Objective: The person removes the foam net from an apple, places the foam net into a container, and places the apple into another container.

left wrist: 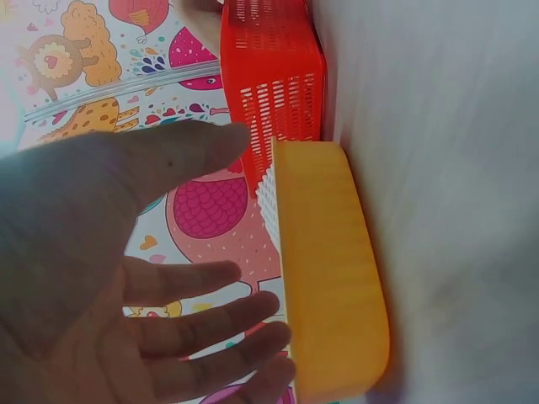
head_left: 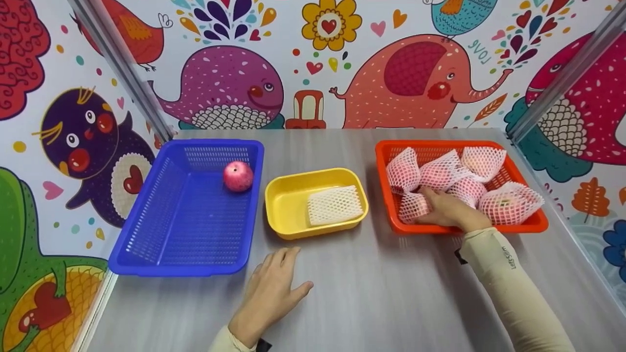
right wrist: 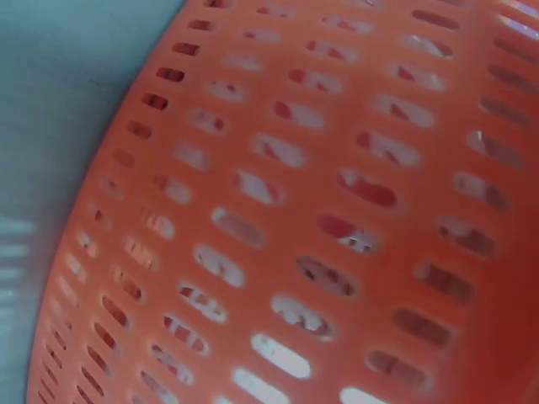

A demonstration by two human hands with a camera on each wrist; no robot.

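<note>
In the head view, my right hand [head_left: 447, 209] reaches into the orange-red basket [head_left: 393, 226]. Its thumb and fingers are around the front-left apple [head_left: 412, 207], which wears a white foam net. Several more netted apples, such as one at the back left [head_left: 403, 171], lie about the hand. The right wrist view shows only the basket's slotted wall [right wrist: 278, 202], which hides that hand. My left hand [head_left: 271, 288] hovers with fingers apart in front of the yellow tub [head_left: 288, 205], holding nothing. An empty foam net [head_left: 335, 205] lies inside the tub.
On the left stands a blue basket [head_left: 183, 270] with one bare red apple [head_left: 238, 176] near its back right corner. The grey table [head_left: 352, 293] is bounded by printed panels [head_left: 313, 63] at the back and sides, with metal posts [head_left: 129, 73] at the corners.
</note>
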